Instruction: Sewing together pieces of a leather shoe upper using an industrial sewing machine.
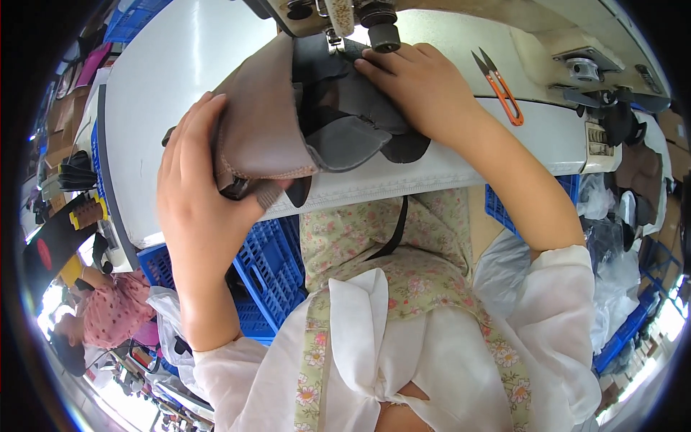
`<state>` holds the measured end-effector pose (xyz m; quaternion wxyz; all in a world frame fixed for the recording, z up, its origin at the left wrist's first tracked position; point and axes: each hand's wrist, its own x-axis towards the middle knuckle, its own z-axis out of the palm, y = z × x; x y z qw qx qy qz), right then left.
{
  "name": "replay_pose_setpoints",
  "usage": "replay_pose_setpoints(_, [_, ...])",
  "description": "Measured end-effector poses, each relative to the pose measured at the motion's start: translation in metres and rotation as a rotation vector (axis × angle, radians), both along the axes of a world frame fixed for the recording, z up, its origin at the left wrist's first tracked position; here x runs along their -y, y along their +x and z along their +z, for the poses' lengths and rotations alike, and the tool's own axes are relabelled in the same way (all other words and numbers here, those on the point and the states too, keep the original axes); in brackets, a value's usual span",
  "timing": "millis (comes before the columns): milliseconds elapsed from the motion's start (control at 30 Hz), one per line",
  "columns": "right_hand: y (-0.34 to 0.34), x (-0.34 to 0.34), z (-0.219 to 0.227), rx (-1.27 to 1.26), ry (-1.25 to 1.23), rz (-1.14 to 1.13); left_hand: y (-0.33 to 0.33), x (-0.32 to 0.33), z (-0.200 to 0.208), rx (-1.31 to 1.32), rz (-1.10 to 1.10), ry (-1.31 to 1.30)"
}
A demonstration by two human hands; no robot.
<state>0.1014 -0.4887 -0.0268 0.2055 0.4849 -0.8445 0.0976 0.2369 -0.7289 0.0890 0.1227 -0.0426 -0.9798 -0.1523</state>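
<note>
A brown leather boot upper [257, 108] with black lining flaps lies on the sewing machine's bed, its far part at the presser foot [335, 42]. My left hand [194, 173] is closed round its left side, fingers on the outside and thumb near the lower stitched edge. Something ribbed and grey wraps that thumb. Near the needle, my right hand [425, 86] is closed on the black part of the upper, fingertips just right of the foot. Its palm side is hidden.
Orange-handled thread snips [504, 93] lie right of my right hand. The machine head [345, 14] overhangs the work. Blue crates [270, 259] stand below the table's front edge. Plastic bags hang at right [604, 245]. Another person in pink [119, 309] sits at far left.
</note>
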Motion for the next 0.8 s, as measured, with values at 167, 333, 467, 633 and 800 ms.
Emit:
replay_pose_setpoints(167, [0.0006,-0.0031,-0.0027,0.007,0.022,-0.028,-0.0026,-0.0014,-0.0043,-0.056,-0.025,-0.019])
replay_pose_setpoints(333, [0.0016,-0.0038,-0.0014,0.002,0.033,-0.048,-0.0028,-0.0021,-0.0060,-0.077,-0.021,-0.021])
replay_pose_setpoints(467, [0.0014,-0.0028,-0.0006,0.003,0.048,-0.058,-0.0032,-0.0009,-0.0047,-0.072,-0.021,-0.026])
replay_pose_setpoints(633, [0.0010,-0.0022,-0.0011,0.021,0.043,-0.067,-0.0053,0.0022,-0.0055,-0.090,-0.027,-0.036])
replay_pose_setpoints(800, [0.0034,-0.0013,-0.0020,0.046,0.021,-0.073,-0.0081,0.0065,-0.0064,-0.124,-0.059,-0.050])
